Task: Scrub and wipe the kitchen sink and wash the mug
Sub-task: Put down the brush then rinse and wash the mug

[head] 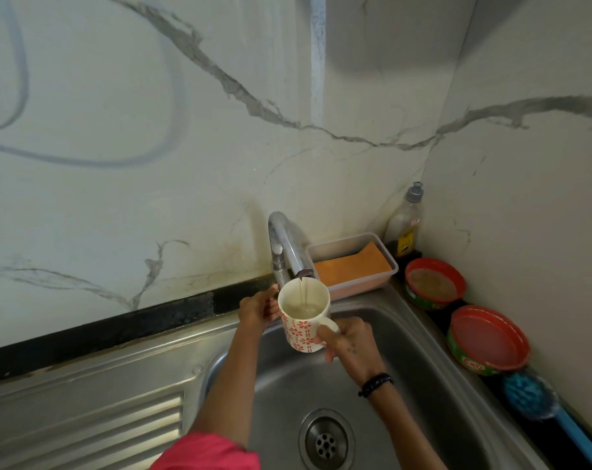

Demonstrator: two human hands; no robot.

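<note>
The mug (304, 317) is held upright above the sink (287, 385), directly under the spout of the tap (287, 245), and a thin stream of water falls into it. It is already filled high, close to the rim. The right hand (348, 344) grips the mug by its handle. The left hand (255, 310) is at the far side of the mug, near the base of the tap; its fingers seem to touch the mug or the tap lever, but I cannot tell which one, nor if they are curled around anything.

The first risk, in my judgement, is overflow — if the tap is not closed soon, water will run over the rim onto the right hand. This is harmless over the basin, but a wet handle is slippery. A full mug is also heavy for a grip at the handle only, so it could tilt and strike the steel.

Behind the tap stands a clear tray (386, 252) with an orange sponge (352, 264), then a soap bottle (404, 222) and two red-rimmed tubs (435, 283) — a quick pour toward that side could splash them
</note>
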